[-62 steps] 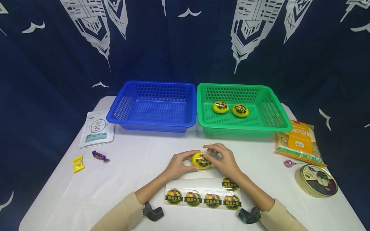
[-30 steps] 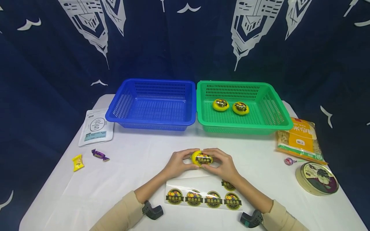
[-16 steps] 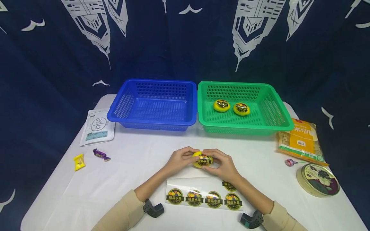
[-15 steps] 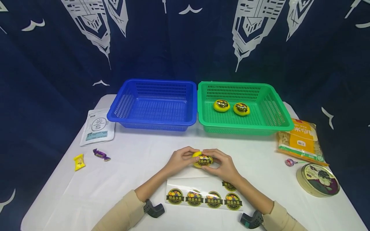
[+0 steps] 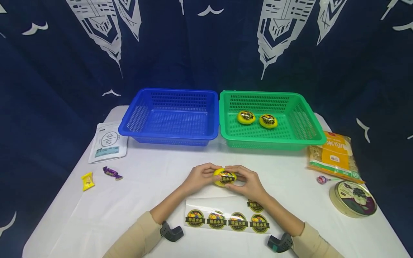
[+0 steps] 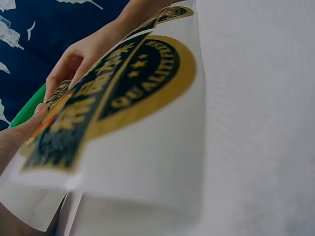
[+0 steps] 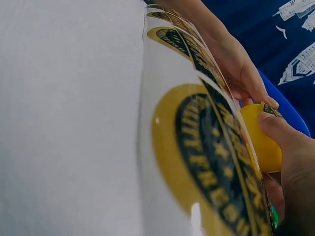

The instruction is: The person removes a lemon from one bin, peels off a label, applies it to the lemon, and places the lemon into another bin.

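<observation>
A smooth, oval yellow fruit point(image 5: 221, 183) with a round black-and-gold sticker point(image 5: 227, 176) is held between both hands at the middle of the table. My left hand point(image 5: 197, 181) grips its left side, thumb lying on the sticker's left edge. From the right, my right hand point(image 5: 249, 182) holds it with the thumb on the near side and the fingers behind, partly hidden. Just below lies a sheet of stickers point(image 5: 213, 204), with several fruit labels left on it; the right forearm covers part of one. The right wrist view shows the yellow fruit point(image 7: 261, 140) under a thumb.
Two stickered yellow fruits point(image 5: 246, 117) lie in the green basket point(image 5: 271, 144), beside an empty blue basket point(image 5: 171, 138). A white pouch point(image 5: 109, 143) and wrapped candies point(image 5: 112, 173) are at left; a grain bag point(image 5: 333, 157), lollipop point(image 5: 321, 180) and round tin point(image 5: 353, 199) at right.
My right hand's fingers, lifted at first, have closed round the fruit's right side. The left thumb has moved from the fruit's near side up onto the sticker. Baskets and sheet stay put.
</observation>
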The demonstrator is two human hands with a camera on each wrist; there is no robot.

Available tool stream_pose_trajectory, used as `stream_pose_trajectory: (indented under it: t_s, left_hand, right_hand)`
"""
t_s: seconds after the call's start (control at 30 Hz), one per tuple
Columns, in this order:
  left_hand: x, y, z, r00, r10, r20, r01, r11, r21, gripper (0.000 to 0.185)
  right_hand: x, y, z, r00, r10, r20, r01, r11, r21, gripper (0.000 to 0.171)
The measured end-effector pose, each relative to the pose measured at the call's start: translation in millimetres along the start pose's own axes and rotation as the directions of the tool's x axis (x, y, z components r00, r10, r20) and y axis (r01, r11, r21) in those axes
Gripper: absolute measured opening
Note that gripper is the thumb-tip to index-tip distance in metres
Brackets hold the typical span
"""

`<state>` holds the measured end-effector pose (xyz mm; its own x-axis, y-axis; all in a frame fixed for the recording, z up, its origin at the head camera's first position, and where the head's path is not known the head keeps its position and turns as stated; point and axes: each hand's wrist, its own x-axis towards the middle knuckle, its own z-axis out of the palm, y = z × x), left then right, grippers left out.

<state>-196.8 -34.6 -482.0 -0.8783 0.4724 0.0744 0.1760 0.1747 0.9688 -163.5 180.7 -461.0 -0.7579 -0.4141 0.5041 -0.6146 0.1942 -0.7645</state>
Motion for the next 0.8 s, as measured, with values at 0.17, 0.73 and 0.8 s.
stream_pose_trajectory:
  t_s: [0.17,0.73,0.8]
  left_hand:
    - [1.0,-4.0,-3.3,0.999,0.009,0.034,-0.008,1.0,-0.025,0.037]
    - [-12.1,7.3,2.1,0.936,0.345,0.063,-0.35,0.903,0.249,0.053]
    - [-8.3,-1.9,4.7,0.927,0.373,0.043,-0.366,0.871,0.326,0.053]
  right_hand:
    - [0.0,-1.3,-1.5,1.0,0.019,0.021,-0.018,1.0,-0.011,0.048]
    - [-3.3,0.0,-4.2,0.995,0.081,0.05,-0.081,0.997,0.012,0.06]
    - [-3.3,-1.2,-5.1,0.995,0.084,0.044,-0.084,0.996,-0.001,0.064]
